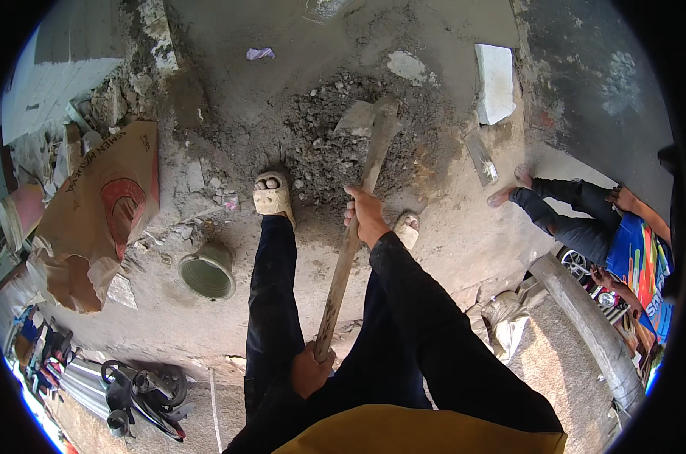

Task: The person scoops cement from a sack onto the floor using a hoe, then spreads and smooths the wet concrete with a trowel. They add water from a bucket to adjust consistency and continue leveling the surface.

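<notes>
A hoe (pixel 344 276) with a long, worn wooden handle slants from my lap up to a heap of dark, lumpy wet mortar (pixel 320 151). Its grey, caked blade rests on the heap. Low down, my left hand (pixel 311 369) is closed round the handle's butt end. My right hand (pixel 367 216) grips the shaft about midway, fingers wrapped and thumb along the wood. My feet in pale sandals (pixel 273 198) stand on either side of the shaft, at the heap's near edge.
At left lie a torn brown cement bag (pixel 93 219) and an upright pale green bucket (pixel 206 272). A white block (pixel 496 83) and a short board (pixel 480 155) lie at far right. Another person (pixel 608 227) sits at right, near a grey post (pixel 589 333). A motorcycle (pixel 146 393) stands lower left.
</notes>
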